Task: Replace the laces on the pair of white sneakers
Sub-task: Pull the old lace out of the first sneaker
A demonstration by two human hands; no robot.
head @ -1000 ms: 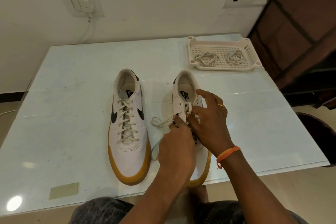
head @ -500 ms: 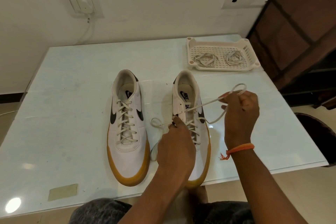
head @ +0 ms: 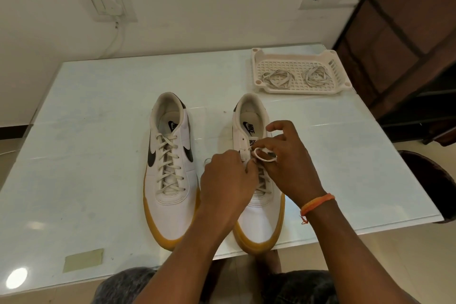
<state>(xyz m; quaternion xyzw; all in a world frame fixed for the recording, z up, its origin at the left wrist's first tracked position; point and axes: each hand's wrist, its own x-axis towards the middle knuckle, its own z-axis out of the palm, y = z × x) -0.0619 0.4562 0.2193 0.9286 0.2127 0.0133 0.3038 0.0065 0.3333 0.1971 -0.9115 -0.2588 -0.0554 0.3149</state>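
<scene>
On pale glossy table [head: 98,145], sneakers [head: 170,168], perforated tray [head: 256,66], possibly glass-topped.

Table [head: 98,111] (sneakers [head: 170,168], tray [head: 256,66], tape [head: 83,259])

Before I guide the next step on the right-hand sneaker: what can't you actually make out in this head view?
- Lower eyelets and lacing of the right sneaker: covered by the left hand and right hand.
- What the left hand's fingertips grip: hidden behind its own knuckles.
- Free ends of the lace: only a loop shows at the right hand.
- Whether the two laces in the tray are old or new: cannot tell.
</scene>
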